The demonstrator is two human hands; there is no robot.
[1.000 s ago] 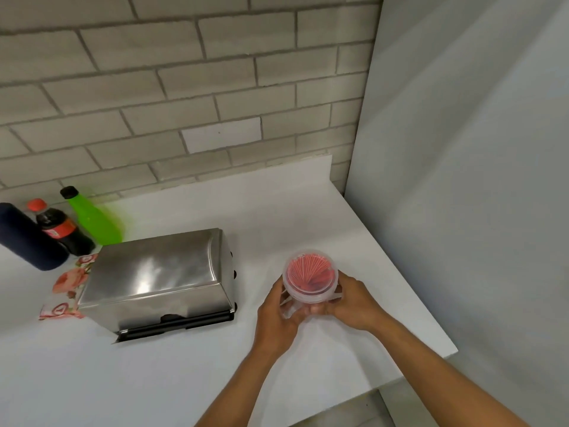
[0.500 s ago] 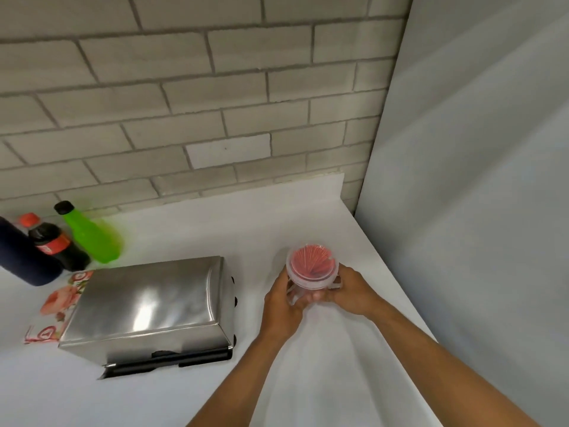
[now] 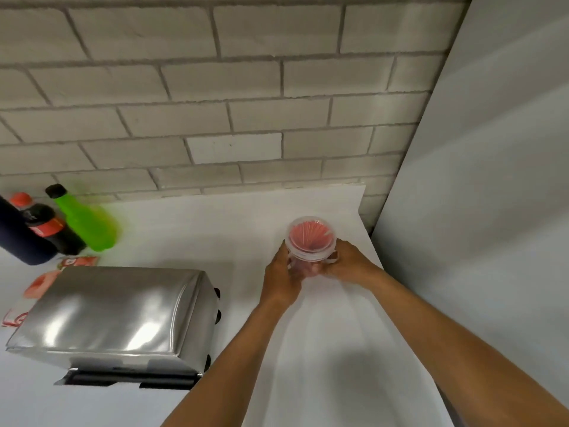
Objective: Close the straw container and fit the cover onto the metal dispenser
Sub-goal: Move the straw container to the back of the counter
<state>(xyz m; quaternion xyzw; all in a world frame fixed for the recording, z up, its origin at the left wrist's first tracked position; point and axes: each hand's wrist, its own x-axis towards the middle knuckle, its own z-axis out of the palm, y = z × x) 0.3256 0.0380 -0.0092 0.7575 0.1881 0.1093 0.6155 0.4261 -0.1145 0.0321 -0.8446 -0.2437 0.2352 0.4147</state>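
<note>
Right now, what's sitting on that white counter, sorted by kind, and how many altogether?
Bottles: 3, a green plastic bottle, a dark cola bottle with red cap, a dark navy bottle
Clear plastic straw containers: 1, held by both hands
Shiny metal dispensers: 1
Red-and-white printed packets: 1
Total: 6

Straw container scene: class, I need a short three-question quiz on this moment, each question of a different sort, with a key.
1. True or false: both hands, left and right, grip the straw container.
2. The green bottle stands: A) beside the cola bottle, B) on the metal dispenser, C) against the grey side panel.
3. What colour are the straws?

Key: 1 true; 2 A; 3 red.
</note>
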